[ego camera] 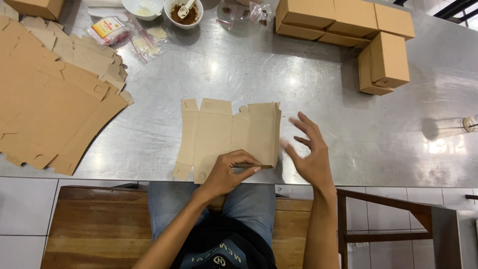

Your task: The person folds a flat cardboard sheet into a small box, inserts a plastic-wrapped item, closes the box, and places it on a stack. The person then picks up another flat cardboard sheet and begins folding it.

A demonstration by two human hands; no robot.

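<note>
The left hand (226, 172) pinches the near edge of the flat cardboard sheet (229, 137), steadying it (fold half-raised); the right hand (311, 154) hovers open just right of it.

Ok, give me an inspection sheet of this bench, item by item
Surface: scuffed steel table, glare spots.
Job's things: flat cardboard box blank at the near edge, one panel folded up.
Clutter: stack of flat blanks, folded boxes, bowl of brown powder with spoon, white bowl, small plastic bags.
Hands: left hand pinches the blank's near edge; right hand open, beside the blank.
Cables: nothing seen.
Surroundings: white tiled floor, wooden bench.
</note>
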